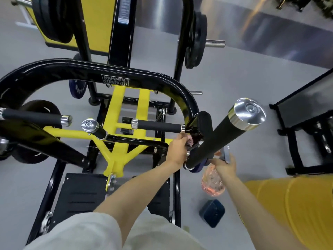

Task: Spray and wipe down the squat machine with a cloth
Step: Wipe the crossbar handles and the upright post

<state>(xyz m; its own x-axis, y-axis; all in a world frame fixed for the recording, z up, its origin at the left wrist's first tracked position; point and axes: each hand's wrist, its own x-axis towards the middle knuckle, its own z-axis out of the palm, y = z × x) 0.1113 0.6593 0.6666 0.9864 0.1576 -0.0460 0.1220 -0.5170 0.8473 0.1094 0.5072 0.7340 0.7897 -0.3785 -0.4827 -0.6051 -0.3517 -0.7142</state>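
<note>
Left hand (177, 150) gripping fuzzy cloth (189, 141), glossy tubing (54, 67)

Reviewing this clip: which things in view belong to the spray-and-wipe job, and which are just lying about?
Job in hand:
squat machine
cloth, held in the left hand
spray bottle, held in the right hand

Lying about:
blue box on the floor
black rack at the right

My left hand (177, 150) covers most of the cloth (190, 141); only a pinkish tuft shows. The padded handle (216, 138) hides the head of the spray bottle (213, 181) and the fingertips of my right hand (225, 166). The curved frame bar (72, 68) runs off the left edge.
</note>
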